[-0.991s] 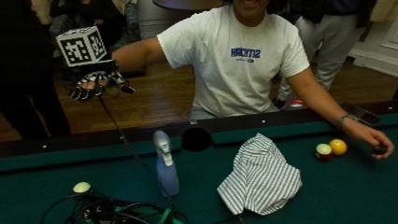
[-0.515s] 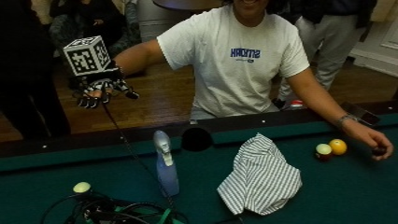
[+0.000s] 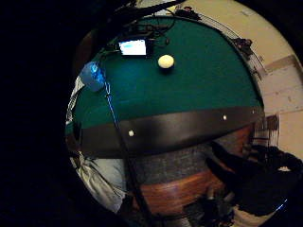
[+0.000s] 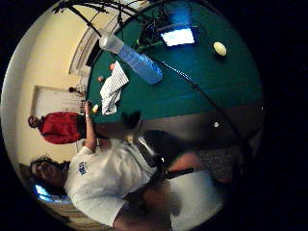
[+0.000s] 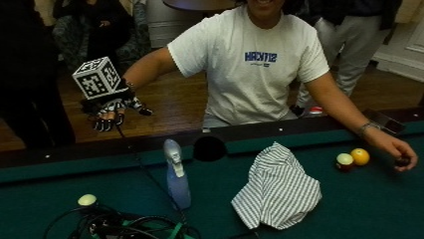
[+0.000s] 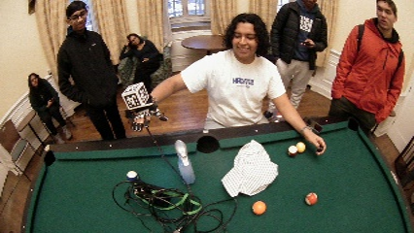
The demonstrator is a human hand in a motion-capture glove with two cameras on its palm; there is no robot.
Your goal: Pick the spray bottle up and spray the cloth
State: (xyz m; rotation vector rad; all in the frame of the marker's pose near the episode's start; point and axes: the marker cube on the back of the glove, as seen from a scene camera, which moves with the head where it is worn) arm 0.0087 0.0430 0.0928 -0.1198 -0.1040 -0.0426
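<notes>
The pool table (image 5: pixel 371 209) fills the near part of the scene, with its dark rail (image 5: pixel 99 149) running along the far edge where the person stands. The person (image 5: pixel 258 64) leans at that rail, the bare hand (image 5: pixel 397 155) resting on the felt at the right, close to two balls (image 5: pixel 351 159). The striped cloth (image 5: pixel 278 191) lies crumpled on the felt right of centre, near the side pocket (image 5: pixel 210 148). The spray bottle (image 5: pixel 176 174) stands upright on the felt just left of the cloth, apart from it, nozzle end up. A tangle of cables (image 5: pixel 119 226) and a white ball (image 5: pixel 87 199) lie at the near left. The gloved right hand (image 5: pixel 112 109) is raised beyond the rail at the far left, off the table, palm down; its fingers appear to hang relaxed and slightly spread, holding nothing, though the view is dim. Judged from this layout, the step in hand is the reach toward the bottle: no contact has been made and the pick-up is not yet done. The bottle lies nearer and to the right of the hand, well apart from it, across the rail. The next move calls for carrying the hand over the rail, lowering it to the bottle body, closing the fingers round it with one finger on the trigger, then aiming the nozzle at the cloth.
</notes>
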